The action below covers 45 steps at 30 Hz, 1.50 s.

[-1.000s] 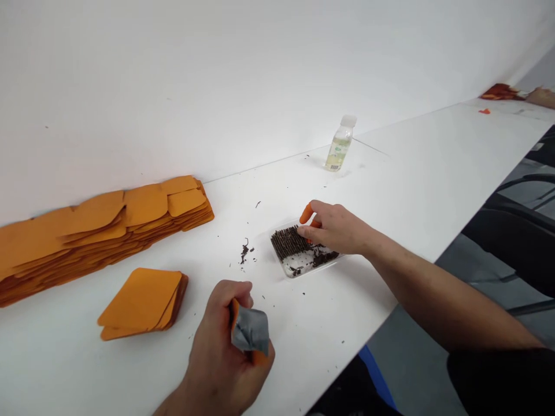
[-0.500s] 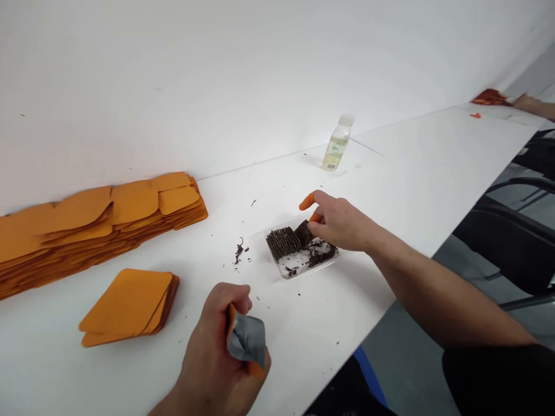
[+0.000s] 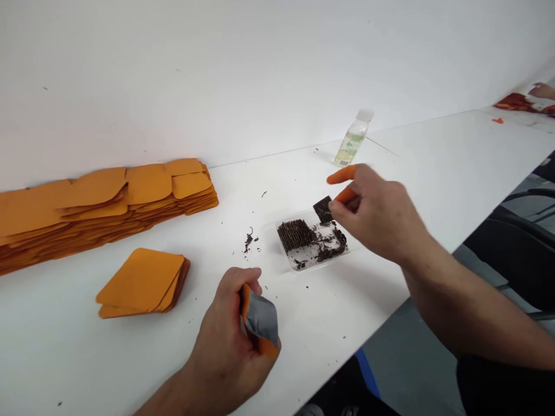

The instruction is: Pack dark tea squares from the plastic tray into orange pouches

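Note:
My left hand (image 3: 236, 341) is wrapped round an orange pouch (image 3: 262, 319), whose silvery grey inside shows at its open mouth. Between thumb and finger, my right hand (image 3: 368, 205) pinches a thin dark brown square piece (image 3: 322, 210); orange covers sit on two of its fingertips. Just below that hand stands a clear plastic tray (image 3: 299, 268). A row of similar dark squares (image 3: 295, 233) stands on edge in the tray's left part, with loose dark crumbs (image 3: 332, 245) to the right.
A small pile of flat orange pouches (image 3: 143, 280) lies at left. Behind it, a long stack of them (image 3: 150, 185) runs along the wall. A bottle with pale yellow liquid (image 3: 350, 140) stands by the wall. Another person's hand (image 3: 541, 91) is far right, near black chairs (image 3: 515, 248).
My right hand has lifted a dark square up out of the tray. My left hand still grips the pouch, held open. The view has shifted slightly.

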Each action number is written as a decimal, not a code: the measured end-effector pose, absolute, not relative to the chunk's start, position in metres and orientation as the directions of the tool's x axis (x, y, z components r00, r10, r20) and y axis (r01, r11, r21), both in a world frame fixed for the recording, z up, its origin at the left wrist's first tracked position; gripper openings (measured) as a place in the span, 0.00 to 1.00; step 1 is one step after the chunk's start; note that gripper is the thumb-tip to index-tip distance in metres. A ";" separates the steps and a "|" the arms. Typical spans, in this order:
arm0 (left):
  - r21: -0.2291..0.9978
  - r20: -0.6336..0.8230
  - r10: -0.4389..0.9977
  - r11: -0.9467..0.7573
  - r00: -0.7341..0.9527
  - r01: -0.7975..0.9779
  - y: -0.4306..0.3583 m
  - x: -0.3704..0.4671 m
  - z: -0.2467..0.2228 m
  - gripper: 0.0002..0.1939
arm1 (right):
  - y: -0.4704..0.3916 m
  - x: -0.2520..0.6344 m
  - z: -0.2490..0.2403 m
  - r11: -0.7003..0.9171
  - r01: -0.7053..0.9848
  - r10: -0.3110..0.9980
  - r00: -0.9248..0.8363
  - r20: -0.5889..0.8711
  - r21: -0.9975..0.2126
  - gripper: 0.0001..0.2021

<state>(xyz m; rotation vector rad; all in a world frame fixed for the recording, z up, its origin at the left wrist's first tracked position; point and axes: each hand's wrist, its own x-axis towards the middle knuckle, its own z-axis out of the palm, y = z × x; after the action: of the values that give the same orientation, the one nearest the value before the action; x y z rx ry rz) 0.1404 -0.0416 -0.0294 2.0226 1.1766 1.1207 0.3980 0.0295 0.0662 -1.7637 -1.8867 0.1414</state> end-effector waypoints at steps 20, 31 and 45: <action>0.749 0.354 0.918 -0.392 0.177 0.534 -0.042 0.140 -0.039 0.36 | -0.032 0.343 0.062 0.325 0.436 0.943 -0.212 0.255 -0.839 0.09; 0.726 0.370 0.903 -0.429 0.220 0.538 -0.045 0.143 -0.034 0.31 | -0.029 0.326 0.054 0.468 0.585 0.870 -0.437 0.228 -0.663 0.12; 0.956 0.067 0.973 -0.126 0.222 0.264 -0.045 0.130 -0.016 0.15 | -0.013 0.328 0.038 0.613 0.483 0.776 -0.517 0.361 -0.624 0.18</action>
<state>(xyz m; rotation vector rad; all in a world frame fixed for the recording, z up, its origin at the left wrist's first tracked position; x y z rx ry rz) 0.1301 -0.0446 -0.0164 1.5796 1.1966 0.9725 0.3278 -0.0127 0.0380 -0.9859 -2.2108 0.6051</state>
